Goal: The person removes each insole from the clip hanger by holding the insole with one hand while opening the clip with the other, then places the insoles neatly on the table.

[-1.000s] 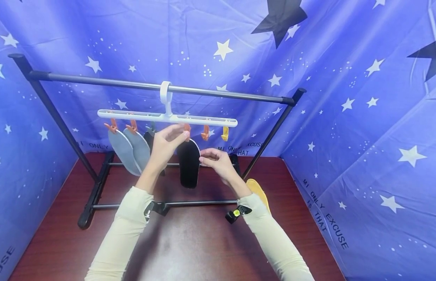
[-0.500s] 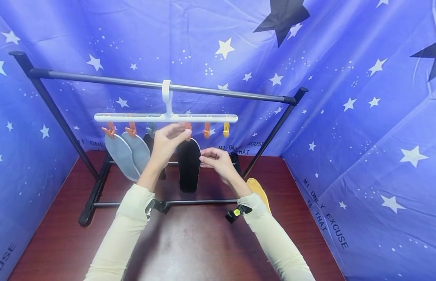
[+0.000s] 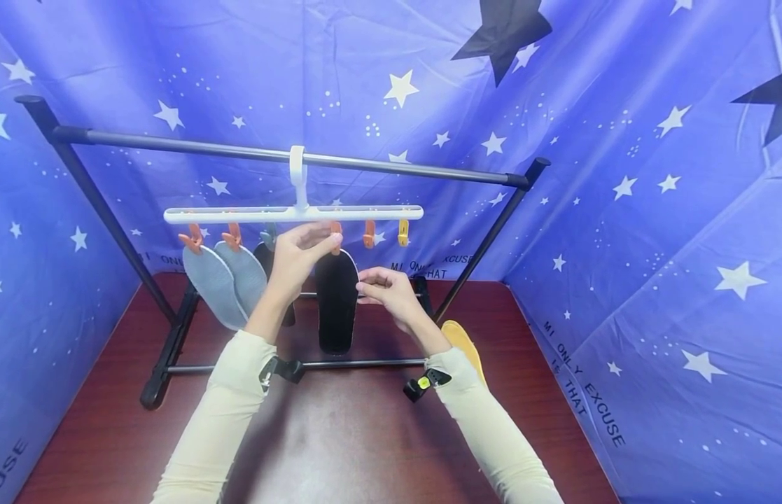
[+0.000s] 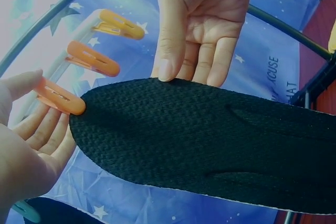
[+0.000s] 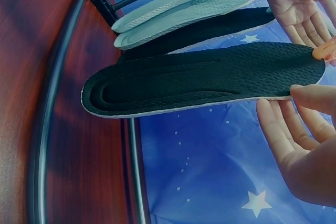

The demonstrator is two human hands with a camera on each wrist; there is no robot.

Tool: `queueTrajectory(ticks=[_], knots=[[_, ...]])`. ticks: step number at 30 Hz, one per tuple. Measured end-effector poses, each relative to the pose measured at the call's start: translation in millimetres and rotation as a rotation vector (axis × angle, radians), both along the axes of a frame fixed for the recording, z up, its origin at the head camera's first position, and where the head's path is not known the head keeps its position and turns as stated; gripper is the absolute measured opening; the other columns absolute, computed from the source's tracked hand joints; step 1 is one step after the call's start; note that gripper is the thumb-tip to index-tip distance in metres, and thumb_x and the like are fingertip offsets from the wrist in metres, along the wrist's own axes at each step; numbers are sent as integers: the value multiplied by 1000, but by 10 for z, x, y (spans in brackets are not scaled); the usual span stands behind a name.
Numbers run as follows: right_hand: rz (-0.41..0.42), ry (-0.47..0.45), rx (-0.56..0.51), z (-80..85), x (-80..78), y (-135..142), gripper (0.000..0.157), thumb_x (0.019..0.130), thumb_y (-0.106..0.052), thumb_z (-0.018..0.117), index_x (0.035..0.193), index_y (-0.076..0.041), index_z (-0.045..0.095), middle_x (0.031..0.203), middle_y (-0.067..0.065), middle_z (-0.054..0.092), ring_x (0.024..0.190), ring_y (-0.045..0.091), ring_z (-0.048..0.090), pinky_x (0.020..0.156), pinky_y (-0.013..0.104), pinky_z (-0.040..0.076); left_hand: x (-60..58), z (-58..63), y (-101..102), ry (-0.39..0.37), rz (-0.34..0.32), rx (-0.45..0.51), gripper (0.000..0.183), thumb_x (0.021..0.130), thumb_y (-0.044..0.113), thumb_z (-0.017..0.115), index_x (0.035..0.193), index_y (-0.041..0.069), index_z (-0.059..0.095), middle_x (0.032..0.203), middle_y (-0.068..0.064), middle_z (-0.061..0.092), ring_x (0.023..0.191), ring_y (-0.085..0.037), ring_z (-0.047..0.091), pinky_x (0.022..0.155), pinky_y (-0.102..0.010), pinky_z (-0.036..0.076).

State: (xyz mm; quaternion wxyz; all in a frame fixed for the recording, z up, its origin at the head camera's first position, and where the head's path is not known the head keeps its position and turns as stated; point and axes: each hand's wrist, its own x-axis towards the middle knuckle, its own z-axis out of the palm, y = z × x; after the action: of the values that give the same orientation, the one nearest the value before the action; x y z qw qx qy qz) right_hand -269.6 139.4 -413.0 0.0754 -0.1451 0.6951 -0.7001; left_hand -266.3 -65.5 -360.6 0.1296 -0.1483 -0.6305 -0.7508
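- Head view: white hanger hooks over the rail of the black rack, an arrangement that appears to keep its row of clips within reach above the desk.
- Head view, left of centre: two grey insoles hang from the outer orange clips. A dark insole hangs beside them, partly hidden by the left hand and arm. Each piece has its own clip, presumably so that it hangs by one end.
- Head view, centre: the black insole hangs below the hanger, roughly upright. The left hand pinches the clip at its top; the right hand pinches its side edge. Judged function: the left controls the clip, the right steadies the insole against swinging.
- Head view, right: a spare orange clip and a yellow clip hold nothing. The yellow insole is partly hidden by the right sleeve.
- Left wrist view: the held clip overlaps the rounded end of the black insole. The left thumb bears on one side of this clip, a position suited to working it. Depth of bite cannot be told.
- Right wrist view: the right hand pinches close to the clipped end, leaving the far end unsupported; this likely maintains alignment at the clip.
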Motion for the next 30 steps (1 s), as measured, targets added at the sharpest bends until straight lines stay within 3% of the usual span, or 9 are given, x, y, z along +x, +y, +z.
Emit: queueTrajectory(ticks=[4, 13, 30], knots=[[-6, -3, 13, -5, -4, 4, 24, 92, 9, 66, 114, 17, 61, 86, -4, 72, 80, 10, 71, 88, 54, 61, -3, -1, -1, -4, -4, -3, 33, 92, 4, 72, 120, -13, 66, 83, 13, 73, 76, -7, 71, 86, -18, 57], [1, -15, 7, -5, -17, 10, 25, 93, 9, 65, 115, 18, 60, 87, -4, 73, 81, 10, 71, 84, 45, 64, -34, 0, -4, -20, -21, 11, 33, 91, 5, 72, 119, -13, 66, 81, 13, 73, 75, -7, 69, 87, -20, 56], [1, -24, 20, -15, -24, -5, 25, 92, 10, 65, 116, 18, 61, 86, -4, 72, 80, 10, 71, 92, 60, 58, -80, -30, 13, 9, 2, 42, 28, 90, 4, 75, 110, -14, 70, 72, 7, 72, 70, -9, 68, 80, -20, 55]])
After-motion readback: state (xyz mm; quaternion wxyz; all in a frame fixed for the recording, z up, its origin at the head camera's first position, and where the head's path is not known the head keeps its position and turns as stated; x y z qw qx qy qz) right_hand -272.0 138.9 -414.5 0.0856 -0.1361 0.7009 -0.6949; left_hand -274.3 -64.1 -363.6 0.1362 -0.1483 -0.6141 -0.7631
